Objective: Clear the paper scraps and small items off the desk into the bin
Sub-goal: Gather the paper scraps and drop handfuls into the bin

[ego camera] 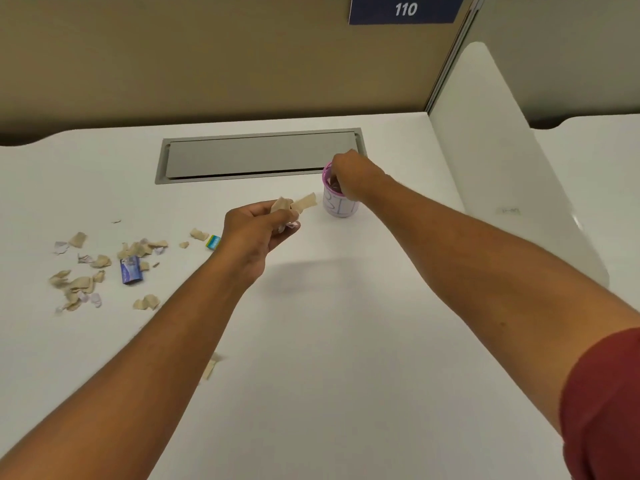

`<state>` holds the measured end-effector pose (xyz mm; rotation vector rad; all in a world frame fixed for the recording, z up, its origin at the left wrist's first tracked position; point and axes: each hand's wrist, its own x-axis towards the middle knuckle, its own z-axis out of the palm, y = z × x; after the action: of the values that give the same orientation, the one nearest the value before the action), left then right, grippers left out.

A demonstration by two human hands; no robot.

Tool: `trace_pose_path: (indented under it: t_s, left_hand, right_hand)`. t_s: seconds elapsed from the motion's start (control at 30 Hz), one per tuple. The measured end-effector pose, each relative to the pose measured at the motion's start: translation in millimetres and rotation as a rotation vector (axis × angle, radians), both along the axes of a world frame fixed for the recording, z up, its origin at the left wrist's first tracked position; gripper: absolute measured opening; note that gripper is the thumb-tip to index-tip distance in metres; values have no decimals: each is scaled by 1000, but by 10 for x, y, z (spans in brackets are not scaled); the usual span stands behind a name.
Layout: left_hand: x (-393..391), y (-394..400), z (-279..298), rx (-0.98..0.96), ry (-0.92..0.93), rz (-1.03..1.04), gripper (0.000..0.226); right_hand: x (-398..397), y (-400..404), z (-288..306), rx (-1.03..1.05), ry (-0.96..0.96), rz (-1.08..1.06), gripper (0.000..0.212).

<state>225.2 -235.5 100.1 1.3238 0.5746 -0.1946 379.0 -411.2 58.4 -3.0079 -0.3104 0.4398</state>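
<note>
The torn paper scraps (86, 271) left of the little pink-rimmed bin (337, 199) look feather-light and floppy, so pinching bunches seems best, like the left hand (258, 230) clutching some beside it while the right hand (349, 178) has fingers curled into its mouth, contents unclear.

**An office cubicle desk**

This is an office workstation. A white desk (311, 341) carries a grey cable hatch (259, 155) set flush into its top near the back edge. Behind the hatch rises a tan fabric partition (207, 64), and above and to the right of the hatch a blue number sign (405, 9) reads 110. Right of the hatch stands a white side divider (502, 150).
</note>
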Motion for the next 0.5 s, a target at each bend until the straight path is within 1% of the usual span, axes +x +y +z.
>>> trace_pose_path:
  t_s: [0.03,0.13,0.2,0.3,0.37,0.5]
  left_hand:
    - [2,-3,-3,7,1,-2,28]
    - [22,-19,-1,17,-6,-4,27]
    - [34,-40,5,26,-10,-7,27]
    - [40,-88,13,41,-11,-11,28]
    - [28,-125,18,37,-17,-18,27]
    - [-8,-170,18,44,-13,-22,28]
  right_hand:
    - [18,-2,38,6,10,12,61]
    - [35,-56,210,35,-4,49,43]
    - [31,-111,335,45,-21,57,37]
    - [7,-115,451,51,-53,16,35]
    - [-42,-85,420,47,-73,-7,37]
    - [-165,-69,282,55,-7,26,44]
